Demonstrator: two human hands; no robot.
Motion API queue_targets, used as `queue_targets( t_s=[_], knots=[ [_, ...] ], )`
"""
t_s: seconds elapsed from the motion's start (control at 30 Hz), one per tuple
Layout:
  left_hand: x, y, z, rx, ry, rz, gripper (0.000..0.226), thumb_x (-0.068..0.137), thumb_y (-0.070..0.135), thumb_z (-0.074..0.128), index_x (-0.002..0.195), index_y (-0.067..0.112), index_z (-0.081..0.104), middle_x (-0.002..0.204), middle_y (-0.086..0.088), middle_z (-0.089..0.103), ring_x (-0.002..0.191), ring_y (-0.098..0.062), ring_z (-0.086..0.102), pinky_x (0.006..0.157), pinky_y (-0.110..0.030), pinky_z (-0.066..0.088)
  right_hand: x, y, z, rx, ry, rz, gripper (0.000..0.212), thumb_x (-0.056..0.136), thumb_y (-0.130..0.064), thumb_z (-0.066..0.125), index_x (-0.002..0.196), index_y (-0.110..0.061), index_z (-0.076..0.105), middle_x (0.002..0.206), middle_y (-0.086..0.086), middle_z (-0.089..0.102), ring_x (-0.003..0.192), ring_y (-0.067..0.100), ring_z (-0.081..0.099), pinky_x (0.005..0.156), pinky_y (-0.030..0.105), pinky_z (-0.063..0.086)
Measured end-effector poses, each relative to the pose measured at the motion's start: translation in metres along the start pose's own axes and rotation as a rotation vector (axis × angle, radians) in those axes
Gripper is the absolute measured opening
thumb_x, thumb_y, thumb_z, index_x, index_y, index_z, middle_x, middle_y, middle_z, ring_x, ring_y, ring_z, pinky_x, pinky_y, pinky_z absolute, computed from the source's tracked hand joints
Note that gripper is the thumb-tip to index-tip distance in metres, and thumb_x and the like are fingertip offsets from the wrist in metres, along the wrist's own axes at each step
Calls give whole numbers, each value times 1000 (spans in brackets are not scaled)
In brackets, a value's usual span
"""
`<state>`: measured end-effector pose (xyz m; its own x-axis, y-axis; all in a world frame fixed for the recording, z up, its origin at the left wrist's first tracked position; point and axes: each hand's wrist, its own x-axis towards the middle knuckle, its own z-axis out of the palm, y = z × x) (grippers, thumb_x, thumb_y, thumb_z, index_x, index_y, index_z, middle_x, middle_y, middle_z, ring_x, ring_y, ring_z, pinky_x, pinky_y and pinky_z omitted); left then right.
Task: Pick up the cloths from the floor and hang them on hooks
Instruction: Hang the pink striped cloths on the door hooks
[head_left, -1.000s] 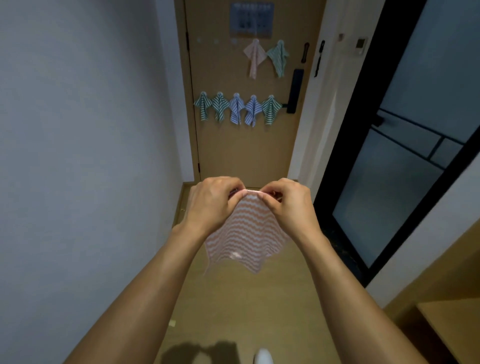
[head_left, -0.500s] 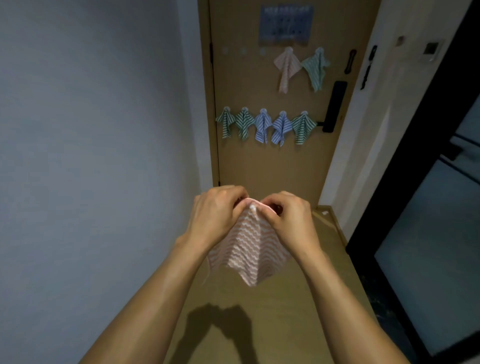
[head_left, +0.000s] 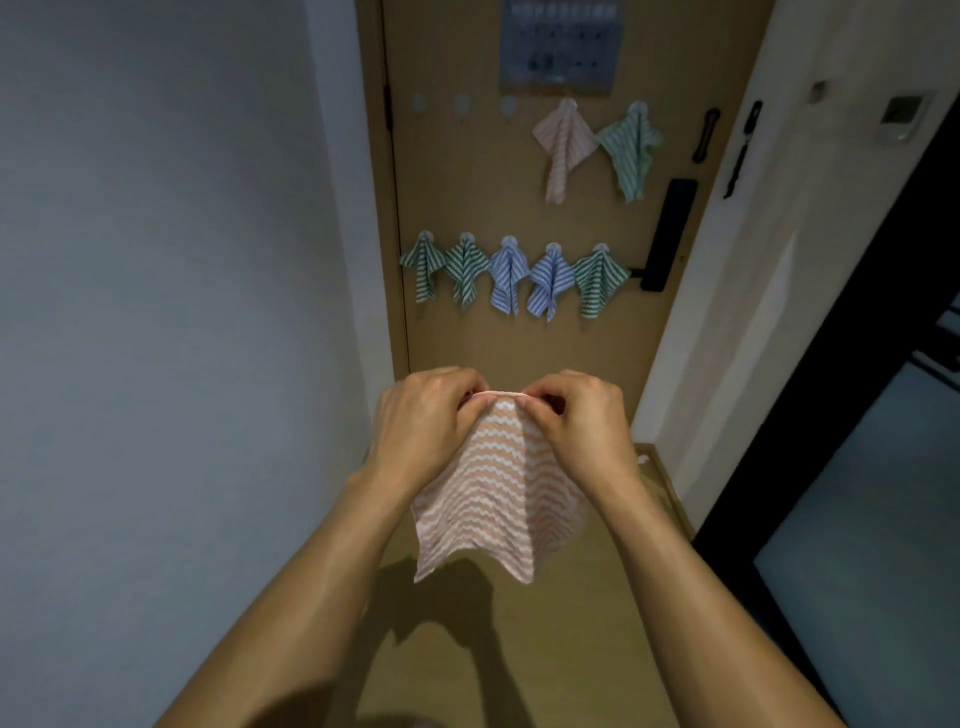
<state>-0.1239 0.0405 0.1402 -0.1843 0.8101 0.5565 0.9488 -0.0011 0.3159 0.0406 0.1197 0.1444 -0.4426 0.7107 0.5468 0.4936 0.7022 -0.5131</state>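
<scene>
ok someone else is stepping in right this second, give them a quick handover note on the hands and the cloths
Left hand and right hand: both pinch the top edge of the pink striped cloth, which hangs below them above the floor, in front of the door.
Done: seven cloths hang on the door. The lower row holds five, green and blue; the upper row has a pink cloth and a green cloth.
Left: hang the held cloth. Three bare hooks sit at the upper row's left end. No other cloth shows on the visible floor.
</scene>
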Motion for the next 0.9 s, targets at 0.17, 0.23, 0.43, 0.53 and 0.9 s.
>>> queue_targets(
  t_s=[0.17,0.23,0.43,0.53,0.9],
  knots=[
    [87,-47,27,-34,16,48,21,93,41,57,93,25,70,90,7,71,89,-18,65,70,-40,50,83,20,29,-80,69,7,8,84,-22,70,84,-17,75,78,-1,68,70,9,52,65,22,31],
    [124,-63,34,-38,27,73,20,92,41,58,92,26,71,89,7,71,87,-17,65,70,-39,50,117,26,38,-108,81,34,8,84,-22,69,83,-17,74,79,-1,67,72,12,55,65,26,34],
    [230,-105,55,-24,51,174,23,91,45,57,88,25,68,85,7,70,82,-16,63,64,-38,49,212,47,61,-148,139,81,11,84,-24,67,79,-15,72,76,0,69,73,18,60,68,36,46],
    [270,-120,68,-38,75,196,22,91,45,58,88,26,69,83,7,69,80,-16,64,62,-37,48,250,59,70,-169,151,90,13,85,-27,66,79,-16,72,75,-1,69,72,17,60,67,35,45],
    [401,-163,136,-120,119,197,24,90,45,55,87,28,71,83,8,71,77,-16,64,64,-36,49,384,137,114,-70,221,30,6,82,-19,68,78,-17,72,74,2,71,71,22,63,64,34,45]
  ],
)
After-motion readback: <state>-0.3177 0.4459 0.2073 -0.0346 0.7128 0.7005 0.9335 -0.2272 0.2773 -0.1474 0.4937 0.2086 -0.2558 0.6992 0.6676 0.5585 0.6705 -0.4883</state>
